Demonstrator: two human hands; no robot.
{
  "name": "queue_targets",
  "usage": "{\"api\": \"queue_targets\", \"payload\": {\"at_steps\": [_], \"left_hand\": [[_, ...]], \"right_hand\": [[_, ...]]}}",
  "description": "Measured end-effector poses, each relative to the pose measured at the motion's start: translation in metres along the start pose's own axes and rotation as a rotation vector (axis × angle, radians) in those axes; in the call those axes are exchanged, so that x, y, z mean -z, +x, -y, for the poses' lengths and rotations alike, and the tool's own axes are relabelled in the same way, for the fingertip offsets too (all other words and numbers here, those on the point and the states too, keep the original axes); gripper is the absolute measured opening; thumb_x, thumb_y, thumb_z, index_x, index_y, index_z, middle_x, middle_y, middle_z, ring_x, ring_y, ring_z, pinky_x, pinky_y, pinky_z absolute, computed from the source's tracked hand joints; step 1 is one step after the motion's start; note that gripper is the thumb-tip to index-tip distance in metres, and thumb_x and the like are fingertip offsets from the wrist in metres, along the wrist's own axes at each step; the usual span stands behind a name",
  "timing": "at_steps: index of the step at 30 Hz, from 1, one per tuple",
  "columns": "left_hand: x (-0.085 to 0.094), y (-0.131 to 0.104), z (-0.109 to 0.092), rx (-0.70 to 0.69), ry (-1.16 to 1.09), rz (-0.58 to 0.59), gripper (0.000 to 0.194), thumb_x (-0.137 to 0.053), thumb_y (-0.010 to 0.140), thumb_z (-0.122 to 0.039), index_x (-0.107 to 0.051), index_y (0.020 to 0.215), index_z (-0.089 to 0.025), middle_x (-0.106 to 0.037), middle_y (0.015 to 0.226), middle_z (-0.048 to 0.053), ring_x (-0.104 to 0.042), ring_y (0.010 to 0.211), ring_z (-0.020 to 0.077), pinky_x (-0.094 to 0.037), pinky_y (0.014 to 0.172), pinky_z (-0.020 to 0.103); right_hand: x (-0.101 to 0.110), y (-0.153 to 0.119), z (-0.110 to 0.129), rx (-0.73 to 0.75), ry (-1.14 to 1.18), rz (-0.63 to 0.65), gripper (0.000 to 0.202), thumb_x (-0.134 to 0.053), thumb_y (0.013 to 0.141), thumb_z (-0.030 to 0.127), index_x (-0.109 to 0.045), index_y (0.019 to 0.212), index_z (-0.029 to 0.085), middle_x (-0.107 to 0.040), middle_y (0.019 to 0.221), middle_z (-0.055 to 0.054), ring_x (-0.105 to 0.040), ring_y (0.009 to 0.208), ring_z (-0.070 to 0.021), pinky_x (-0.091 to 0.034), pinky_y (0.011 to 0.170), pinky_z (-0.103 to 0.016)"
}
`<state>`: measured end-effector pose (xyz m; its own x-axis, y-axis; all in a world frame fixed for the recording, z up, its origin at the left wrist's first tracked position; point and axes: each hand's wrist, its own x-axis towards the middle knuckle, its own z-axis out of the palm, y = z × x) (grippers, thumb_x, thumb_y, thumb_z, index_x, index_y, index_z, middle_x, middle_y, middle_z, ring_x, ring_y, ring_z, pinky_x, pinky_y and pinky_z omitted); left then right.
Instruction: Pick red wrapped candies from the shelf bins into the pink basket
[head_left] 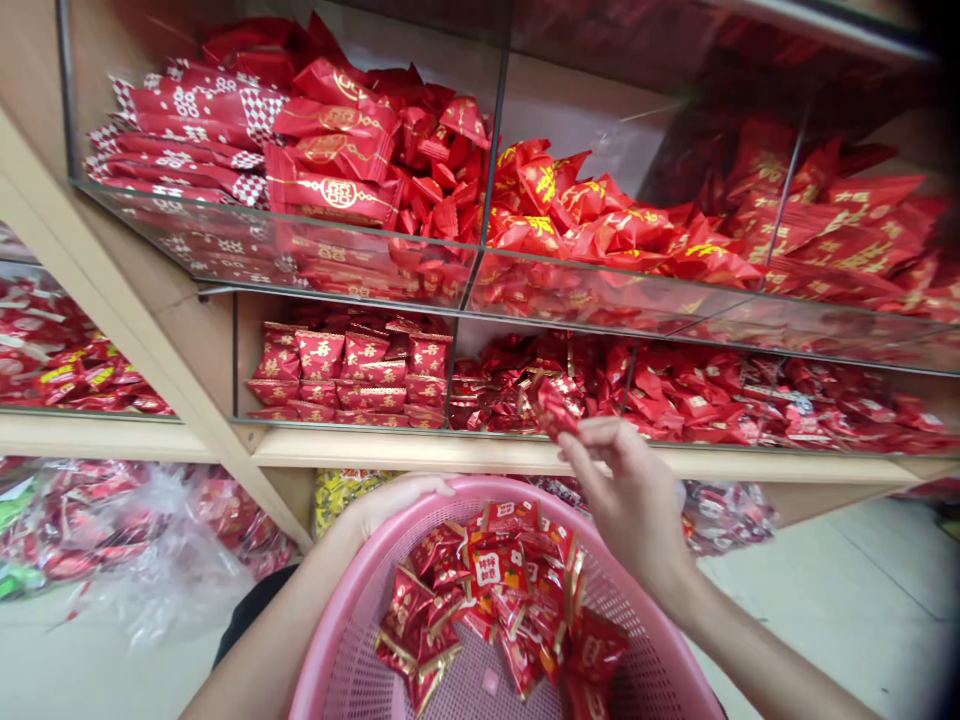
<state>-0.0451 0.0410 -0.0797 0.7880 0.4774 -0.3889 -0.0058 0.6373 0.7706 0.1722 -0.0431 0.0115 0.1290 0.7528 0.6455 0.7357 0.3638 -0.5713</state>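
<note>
A pink plastic basket [322,640] with perforated walls holds several red and gold candy packets [499,570]. My left hand [397,500] grips the basket's far left rim, its fingers partly hidden behind it. Above the basket's right side, my right hand [626,475] pinches a small red wrapped candy [556,408] between thumb and fingers. That candy is in front of the lower shelf compartment with dark red, shiny candies [480,385].
Glass-fronted shelves of red packets [337,150] span the view above the basket. A wooden shelf edge [390,450] runs just beyond its rim. Plastic bags of candies [157,540] lie at lower left, and more bags [727,515] sit under the shelf at right.
</note>
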Motion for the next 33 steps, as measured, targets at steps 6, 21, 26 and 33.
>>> {"api": "queue_targets", "payload": {"at_steps": [6,21,26,33], "left_hand": [[-0.004,0.000,-0.002,-0.004,-0.016,0.023,0.038,-0.047,0.075,-0.013,-0.059,0.111,-0.012,-0.070,0.089,0.004,-0.061,0.079,0.0168,-0.042,0.082,0.027],[0.008,0.006,0.006,-0.057,0.089,0.010,0.036,-0.050,0.074,-0.019,-0.062,0.108,-0.016,-0.069,0.089,0.004,-0.061,0.078,0.0181,-0.043,0.079,0.028],[0.010,0.007,0.006,-0.130,0.125,0.018,0.034,-0.051,0.073,-0.018,-0.064,0.104,-0.014,-0.069,0.089,0.004,-0.060,0.079,0.0176,-0.042,0.079,0.027],[0.007,0.007,0.006,-0.160,0.103,0.030,0.027,-0.051,0.075,-0.019,-0.066,0.097,-0.014,-0.068,0.098,0.004,-0.058,0.094,0.0194,-0.035,0.090,0.028]], "right_hand": [[0.016,-0.068,-0.016,0.412,-0.210,0.410,0.025,-0.043,0.084,0.007,-0.048,0.105,0.020,-0.057,0.111,-0.013,-0.055,0.101,-0.0194,-0.049,0.079,-0.031],[-0.001,-0.070,-0.019,0.421,-0.176,0.680,0.026,-0.042,0.083,0.006,-0.054,0.100,0.022,-0.057,0.118,-0.008,-0.056,0.105,-0.0191,-0.051,0.083,-0.032],[-0.035,-0.048,0.001,0.455,-0.064,0.768,0.037,-0.039,0.076,-0.004,-0.057,0.095,0.023,-0.059,0.116,-0.006,-0.059,0.098,-0.0224,-0.050,0.082,-0.035],[-0.077,-0.041,0.007,0.547,-0.110,0.874,0.033,-0.040,0.078,-0.003,-0.055,0.094,0.021,-0.059,0.113,-0.004,-0.058,0.093,-0.0196,-0.047,0.074,-0.028]]}}
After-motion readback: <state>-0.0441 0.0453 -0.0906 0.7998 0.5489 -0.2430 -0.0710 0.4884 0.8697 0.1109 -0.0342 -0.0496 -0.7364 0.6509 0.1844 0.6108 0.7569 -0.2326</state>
